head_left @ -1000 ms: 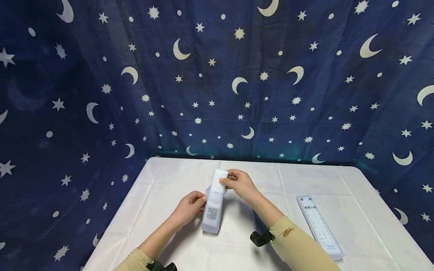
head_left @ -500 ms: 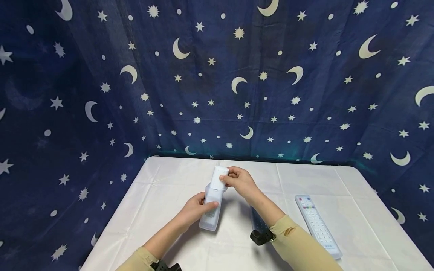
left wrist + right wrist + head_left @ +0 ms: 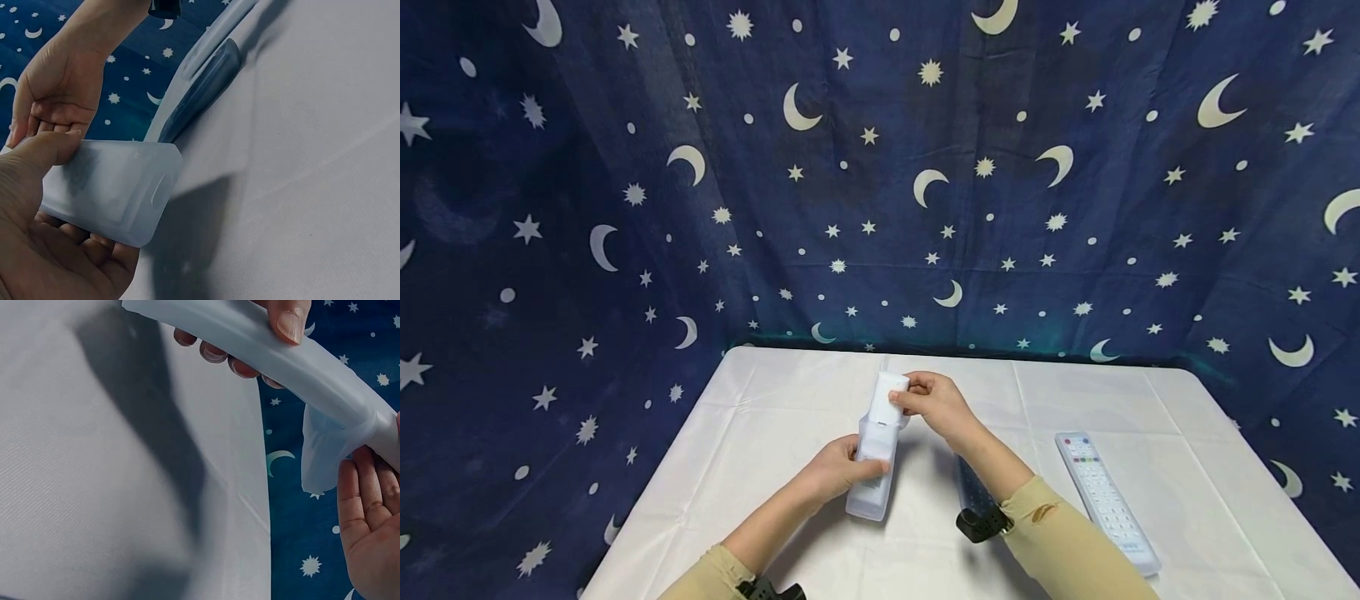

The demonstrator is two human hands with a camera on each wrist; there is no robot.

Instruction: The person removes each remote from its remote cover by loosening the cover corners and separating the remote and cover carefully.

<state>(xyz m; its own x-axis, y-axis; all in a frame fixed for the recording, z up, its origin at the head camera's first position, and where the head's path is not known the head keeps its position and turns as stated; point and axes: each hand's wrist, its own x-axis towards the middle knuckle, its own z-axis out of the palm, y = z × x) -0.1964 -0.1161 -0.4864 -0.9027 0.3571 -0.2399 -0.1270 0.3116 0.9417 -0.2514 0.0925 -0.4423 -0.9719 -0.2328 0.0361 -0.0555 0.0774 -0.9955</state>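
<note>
A white remote control (image 3: 889, 400) is held above the table, its lower length inside a translucent silicone cover (image 3: 870, 503) and its far end bare. My left hand (image 3: 841, 472) grips the covered part, thumb across the upper face and fingers underneath, as the left wrist view shows on the cover (image 3: 125, 194). At the far end, my right hand (image 3: 938, 410) pinches the bare part of the remote between thumb and fingers. In the right wrist view, a loose flap of the cover (image 3: 322, 453) hangs below the remote, close to the right fingers (image 3: 372, 497).
Another remote control in a clear cover (image 3: 1108, 504) lies buttons up on the right of the white table (image 3: 760, 467). A dark remote (image 3: 973, 487) lies partly hidden under my right forearm. Behind the table hangs a blue curtain (image 3: 880, 200) with moons and stars.
My left hand has gone from pinching the cover's left edge to gripping around its lower part, thumb on top. The right hand keeps its pinch on the far end.
</note>
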